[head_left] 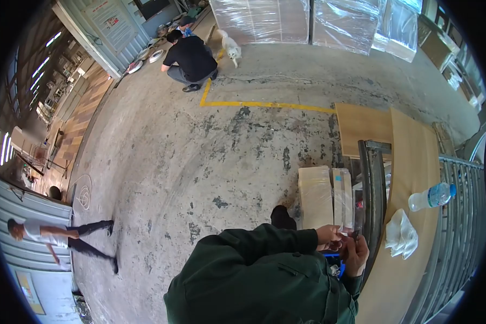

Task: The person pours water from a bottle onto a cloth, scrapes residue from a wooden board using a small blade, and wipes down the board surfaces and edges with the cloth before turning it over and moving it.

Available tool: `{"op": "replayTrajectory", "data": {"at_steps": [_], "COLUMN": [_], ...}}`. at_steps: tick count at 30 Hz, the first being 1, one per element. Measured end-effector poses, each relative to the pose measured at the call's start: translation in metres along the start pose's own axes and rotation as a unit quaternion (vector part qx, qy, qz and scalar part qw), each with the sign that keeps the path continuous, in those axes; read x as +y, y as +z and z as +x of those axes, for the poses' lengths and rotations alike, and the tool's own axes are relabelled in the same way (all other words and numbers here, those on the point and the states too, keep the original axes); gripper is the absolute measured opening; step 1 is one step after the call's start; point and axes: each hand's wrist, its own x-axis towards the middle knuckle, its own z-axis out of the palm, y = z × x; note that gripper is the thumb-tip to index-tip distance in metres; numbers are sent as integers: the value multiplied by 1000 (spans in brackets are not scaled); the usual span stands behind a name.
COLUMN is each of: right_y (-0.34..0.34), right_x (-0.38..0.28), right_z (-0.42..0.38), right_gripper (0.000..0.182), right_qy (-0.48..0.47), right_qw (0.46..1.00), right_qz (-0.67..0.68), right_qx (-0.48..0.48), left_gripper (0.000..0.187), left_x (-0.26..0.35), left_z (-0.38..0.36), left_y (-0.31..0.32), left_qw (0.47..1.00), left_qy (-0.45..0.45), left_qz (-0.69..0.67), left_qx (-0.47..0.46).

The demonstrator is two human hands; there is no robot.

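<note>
Both hands meet at chest height: left hand (329, 235) and right hand (355, 252) pinch a small dark part (355, 234) between fingertips, long axis roughly upright. Plywood sheet (410, 178), white rag (400, 234), water bottle (432, 196) lie to the right.

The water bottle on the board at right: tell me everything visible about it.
The bottle is clear plastic with a blue cap and a pale label band around its middle. It lies on its side, cap pointing right toward the metal railing, on the long light wooden board. It looks mostly empty, though that is hard to tell. A crumpled white cloth lies just below it, apart. Neither hand touches it.
</note>
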Motion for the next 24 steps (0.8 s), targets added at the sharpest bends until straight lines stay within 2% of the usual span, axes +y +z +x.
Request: {"op": "replayTrajectory", "data": {"at_steps": [4, 6, 7, 8, 9, 11, 12, 14, 15, 19, 21, 22, 23, 24], "right_y": [2, 0, 0, 2, 3, -2, -1, 0, -2, -13, -15, -15, -16, -16], "right_x": [-4, -6, -3, 3, 7, 7, 5, -6, -2, 32, 33, 25, 17, 14], "right_z": [-3, -5, -5, -5, -6, -10, -11, -17, -16, -18, -25, -29, -31, -32], "right_gripper": [15, 18, 20, 22, 25, 34, 35, 41, 42, 52, 54, 55, 56, 56], "right_qy": [-14, 0, 6, 10, 14, 38, 41, 43, 21, -47, -15, 19, 48, 21], "right_qw": [999, 999, 999, 998, 994, 993, 993, 993, 996, 995, 990, 988, 986, 980], "right_qz": [-29, -44, -14, 17, 48, 61, 61, 62, 32, -62, -121, -134, -142, -179], "right_qx": [-14, -3, 32, 66, 100, 91, 98, 88, 76, 69, 76, 76, 70, 82], "left_gripper": [41, 36, 34, 18, 15, 17, 27, 28, 28, 25, 20, 20, 20, 21], "left_x": [0, -1, 0, 2, 3, 7, 5, 0, -3, -7, -7, -6, -8, -5], "left_z": [-4, -4, -3, -5, -4, -9, -10, -13, -13, -16, -15, -17, -13, -14], "left_y": [-4, -3, -1, 4, 3, 7, 15, 17, 19, 29, 30, 36, 26, 33], "left_qw": [996, 996, 995, 994, 997, 998, 999, 992, 983, 974, 977, 979, 980, 988], "left_qy": [20, 11, 5, -9, -23, -52, -42, -12, -1, -40, -85, -49, -69, -74], "left_qz": [72, 87, 94, 104, 77, 22, 5, 124, 183, 213, 177, 184, 179, 124], "left_qx": [-39, -3, 14, 18, -1, -38, 22, 18, 10, 59, 83, 76, 46, 47]}}
